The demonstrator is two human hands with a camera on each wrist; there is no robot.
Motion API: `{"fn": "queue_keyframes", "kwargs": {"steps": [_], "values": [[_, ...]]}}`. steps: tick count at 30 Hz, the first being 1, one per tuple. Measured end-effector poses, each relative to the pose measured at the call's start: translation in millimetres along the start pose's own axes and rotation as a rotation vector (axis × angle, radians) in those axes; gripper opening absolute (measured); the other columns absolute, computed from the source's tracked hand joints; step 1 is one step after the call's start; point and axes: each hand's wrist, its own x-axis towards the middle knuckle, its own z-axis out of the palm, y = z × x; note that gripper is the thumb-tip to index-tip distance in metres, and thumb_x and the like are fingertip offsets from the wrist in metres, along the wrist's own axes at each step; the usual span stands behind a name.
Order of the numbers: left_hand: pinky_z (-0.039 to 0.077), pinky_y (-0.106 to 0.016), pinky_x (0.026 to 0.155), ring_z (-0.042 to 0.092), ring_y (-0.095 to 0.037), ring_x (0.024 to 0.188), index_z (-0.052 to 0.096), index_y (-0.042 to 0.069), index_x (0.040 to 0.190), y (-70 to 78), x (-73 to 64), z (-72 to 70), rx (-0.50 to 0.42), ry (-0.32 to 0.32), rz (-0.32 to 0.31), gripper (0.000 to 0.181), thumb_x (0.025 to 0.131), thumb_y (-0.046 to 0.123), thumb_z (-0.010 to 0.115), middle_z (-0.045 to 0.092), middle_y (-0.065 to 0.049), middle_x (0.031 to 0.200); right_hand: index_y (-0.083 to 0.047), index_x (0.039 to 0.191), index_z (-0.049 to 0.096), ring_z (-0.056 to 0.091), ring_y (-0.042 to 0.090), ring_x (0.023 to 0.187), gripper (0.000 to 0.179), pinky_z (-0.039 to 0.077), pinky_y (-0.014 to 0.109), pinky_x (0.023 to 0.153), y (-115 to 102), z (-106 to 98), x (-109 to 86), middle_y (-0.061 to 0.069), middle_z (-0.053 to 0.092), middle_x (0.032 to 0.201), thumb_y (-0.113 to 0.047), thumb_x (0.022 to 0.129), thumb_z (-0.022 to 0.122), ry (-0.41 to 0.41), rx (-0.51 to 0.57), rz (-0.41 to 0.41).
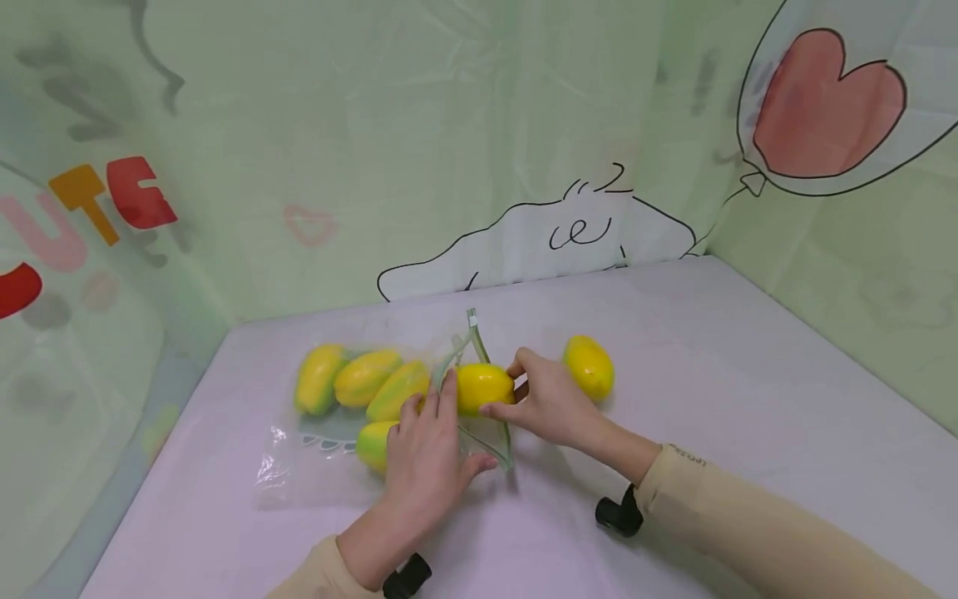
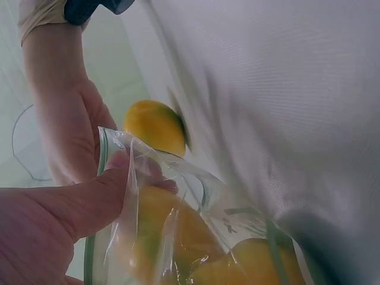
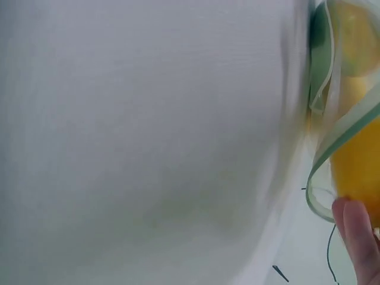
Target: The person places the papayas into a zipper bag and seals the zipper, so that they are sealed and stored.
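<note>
Your beige sleeve leads to your right hand, pinching a yellow fruit at the clear bag's mouth — while your left hand, thumb spread from its fingers, seemingly steadies the plastic on the table for entry.

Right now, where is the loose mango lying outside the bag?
In the head view, the loose mango lies on the table right of the zip bag, just beyond the right hand.
</note>
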Motion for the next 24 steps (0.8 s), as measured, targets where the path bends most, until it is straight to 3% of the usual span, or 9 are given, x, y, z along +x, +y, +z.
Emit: {"fn": "queue_keyframes", "kwargs": {"steps": [5, 11, 15, 20, 24], "values": [[0.053, -0.056, 0.091, 0.053, -0.043, 0.129, 0.037, 0.005, 0.156, -1.1, 0.8, -0.2, -0.003, 0.001, -0.001, 0.113, 0.068, 0.049, 0.092, 0.058, -0.022, 0.146, -0.003, 0.106, 0.055, 0.072, 0.016, 0.083, 0.047, 0.059, 0.025, 0.067, -1.4, 0.5, 2.7, 0.015, 0.073, 0.105, -0.031, 0.083, 0.086, -0.080, 0.053, 0.050], [0.053, -0.057, 0.091, 0.052, -0.045, 0.129, 0.037, 0.004, 0.156, -0.9, 1.4, -0.5, -0.023, -0.008, 0.003, 0.112, 0.069, 0.047, 0.092, 0.057, -0.023, 0.146, -0.002, 0.099, 0.054, 0.057, 0.014, 0.065, 0.045, 0.049, 0.023, 0.057, -5.7, 3.2, 8.3, 0.009, 0.063, 0.086, -0.029, 0.083, 0.087, 0.014, -0.054, 0.054], [0.052, -0.058, 0.093, 0.052, -0.046, 0.129, 0.036, 0.003, 0.156, -1.0, 2.8, 0.2, -0.028, -0.009, 0.002, 0.111, 0.070, 0.048, 0.091, 0.056, -0.024, 0.147, -0.003, 0.100, 0.054, 0.056, 0.014, 0.065, 0.046, 0.048, 0.023, 0.056, -8.3, 4.7, 12.7, 0.008, 0.061, 0.085, -0.031, 0.083, 0.086, 0.025, -0.086, 0.062], [0.051, -0.060, 0.097, 0.051, -0.047, 0.130, 0.035, 0.004, 0.157, -3.0, 6.5, 1.4, -0.027, -0.017, -0.014, 0.111, 0.072, 0.049, 0.090, 0.052, -0.024, 0.151, -0.003, 0.102, 0.055, 0.064, 0.014, 0.072, 0.047, 0.054, 0.023, 0.061, -7.6, 5.0, 17.6, 0.011, 0.069, 0.094, -0.032, 0.082, 0.087, -0.056, -0.042, 0.073], [0.050, -0.061, 0.098, 0.049, -0.048, 0.132, 0.035, 0.005, 0.157, -4.7, 8.9, 2.2, -0.035, -0.022, -0.034, 0.110, 0.072, 0.048, 0.090, 0.050, -0.024, 0.153, -0.005, 0.105, 0.056, 0.067, 0.014, 0.079, 0.047, 0.057, 0.024, 0.067, -3.9, 4.5, 18.8, 0.011, 0.072, 0.100, -0.029, 0.081, 0.088, -0.182, -0.005, 0.031]]}}
